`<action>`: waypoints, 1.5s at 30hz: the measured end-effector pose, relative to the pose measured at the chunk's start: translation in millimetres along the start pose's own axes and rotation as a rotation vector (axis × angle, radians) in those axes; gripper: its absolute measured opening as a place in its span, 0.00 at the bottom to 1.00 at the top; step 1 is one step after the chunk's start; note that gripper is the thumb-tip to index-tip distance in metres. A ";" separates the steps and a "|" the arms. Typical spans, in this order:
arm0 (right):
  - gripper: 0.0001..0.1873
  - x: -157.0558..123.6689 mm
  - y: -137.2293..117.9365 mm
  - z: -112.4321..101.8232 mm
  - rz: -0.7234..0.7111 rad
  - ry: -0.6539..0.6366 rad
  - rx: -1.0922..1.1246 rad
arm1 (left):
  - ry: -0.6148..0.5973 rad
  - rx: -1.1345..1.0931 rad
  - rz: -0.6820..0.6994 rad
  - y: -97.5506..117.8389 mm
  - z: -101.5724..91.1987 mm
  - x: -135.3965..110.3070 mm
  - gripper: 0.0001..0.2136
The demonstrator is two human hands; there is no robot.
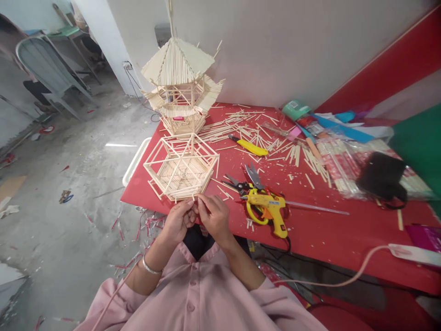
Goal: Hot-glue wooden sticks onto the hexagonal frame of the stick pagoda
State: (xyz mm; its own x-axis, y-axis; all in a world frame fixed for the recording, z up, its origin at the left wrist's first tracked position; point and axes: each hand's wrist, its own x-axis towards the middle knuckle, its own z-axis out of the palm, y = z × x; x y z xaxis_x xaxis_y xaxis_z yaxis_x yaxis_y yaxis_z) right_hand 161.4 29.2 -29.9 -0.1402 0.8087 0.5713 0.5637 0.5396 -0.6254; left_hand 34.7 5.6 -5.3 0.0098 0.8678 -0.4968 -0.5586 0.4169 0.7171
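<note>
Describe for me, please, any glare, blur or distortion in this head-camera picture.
Head view: a bright white streak on the grey concrete floor; head view: the red tabletop seems stretched toward the right; head view: the black boxy object there is blurred, while the hexagonal pale-wood stick frame looks fairly crisp.

The left hand [179,220] and right hand [215,216] come together, fingers [204,204] curled inward and fingertips close to one another. Behind the fingers, the left forearm [153,257] and right forearm [239,257] slant outward, spreading apart toward the elbows.
</note>
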 end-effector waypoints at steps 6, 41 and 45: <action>0.12 -0.8 0.6 -0.1 0.002 -0.006 -0.001 | 0.001 -0.011 0.000 -0.8 -0.4 0.1 0.13; 0.13 -0.7 7.5 6.7 -0.059 0.068 0.007 | 0.010 0.020 0.003 -5.1 -4.5 4.9 0.14; 0.13 -2.0 8.5 6.6 -0.065 0.049 -0.004 | 0.014 -0.003 0.012 -5.1 -2.7 3.4 0.13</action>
State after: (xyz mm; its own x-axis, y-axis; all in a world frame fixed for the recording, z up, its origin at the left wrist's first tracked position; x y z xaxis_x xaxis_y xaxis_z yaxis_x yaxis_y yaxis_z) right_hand 161.1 33.7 -39.9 -0.1364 0.7597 0.6358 0.5582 0.5892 -0.5842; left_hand 35.3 5.7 -12.0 -0.0088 0.8688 -0.4951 -0.5608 0.4056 0.7218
